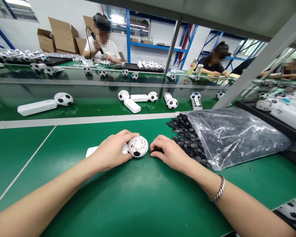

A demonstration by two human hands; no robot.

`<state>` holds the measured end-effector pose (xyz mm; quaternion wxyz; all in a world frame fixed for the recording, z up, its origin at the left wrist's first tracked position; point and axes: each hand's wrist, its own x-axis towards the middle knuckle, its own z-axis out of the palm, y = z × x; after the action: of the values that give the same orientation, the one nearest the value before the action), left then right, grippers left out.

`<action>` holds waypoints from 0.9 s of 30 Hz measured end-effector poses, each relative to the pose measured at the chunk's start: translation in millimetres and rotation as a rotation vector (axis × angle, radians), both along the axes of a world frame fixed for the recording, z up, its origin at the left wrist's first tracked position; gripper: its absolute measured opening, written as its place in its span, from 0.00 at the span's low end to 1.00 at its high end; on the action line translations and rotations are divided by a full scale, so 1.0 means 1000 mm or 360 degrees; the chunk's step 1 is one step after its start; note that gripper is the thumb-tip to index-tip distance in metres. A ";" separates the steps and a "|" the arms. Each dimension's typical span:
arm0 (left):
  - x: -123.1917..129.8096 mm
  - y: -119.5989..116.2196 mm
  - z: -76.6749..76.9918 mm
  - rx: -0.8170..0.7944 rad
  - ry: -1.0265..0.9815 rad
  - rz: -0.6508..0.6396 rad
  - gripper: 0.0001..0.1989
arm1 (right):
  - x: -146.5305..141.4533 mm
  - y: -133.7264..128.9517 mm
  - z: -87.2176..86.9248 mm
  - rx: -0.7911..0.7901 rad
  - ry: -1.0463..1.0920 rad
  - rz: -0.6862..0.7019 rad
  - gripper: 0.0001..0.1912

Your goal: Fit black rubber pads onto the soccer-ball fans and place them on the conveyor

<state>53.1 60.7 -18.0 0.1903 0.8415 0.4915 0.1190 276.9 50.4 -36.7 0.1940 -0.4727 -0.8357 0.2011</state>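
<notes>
My left hand (pixel 113 149) is closed around the neck of a white handheld fan (pixel 138 146) with a football-patterned head. The fan lies on the green table, its openwork head facing up and to the right, and its handle partly hidden under my hand. Just right of the head, my right hand (pixel 171 153) is curled in a pinch, apart from the fan. Between its fingers shows a small black piece (pixel 157 150), mostly hidden. Behind that hand, many similar black pieces (pixel 187 140) spill from a clear plastic bag (pixel 239 135).
Several football-headed fans, including one at the left (pixel 63 99), lie on the conveyor belt (pixel 93 107) beyond the pale strip. A black tray (pixel 251 110) of fans stands at the right. A slanted metal post (pixel 259 62) rises there. Across the belt, a person (pixel 102 49) holds a corded tool.
</notes>
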 end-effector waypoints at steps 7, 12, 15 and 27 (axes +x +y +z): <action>0.000 0.000 0.001 0.0093 0.0038 -0.0091 0.26 | -0.001 -0.005 0.004 -0.0292 0.0463 0.0008 0.01; 0.000 0.001 0.000 0.0105 0.0052 -0.0116 0.27 | -0.003 -0.004 0.009 -0.0704 0.0857 -0.0057 0.06; -0.001 0.002 0.000 0.0208 0.0107 -0.0190 0.28 | -0.002 -0.003 0.015 -0.0811 0.0951 -0.0112 0.07; -0.004 0.008 -0.005 0.0433 0.0201 -0.0302 0.30 | -0.004 -0.011 0.010 -0.0681 0.0981 0.0030 0.08</action>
<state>48.8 68.2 -23.2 0.0538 0.9079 0.4002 0.1129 272.8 39.4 -26.7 0.3315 -0.4120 -0.6815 0.5058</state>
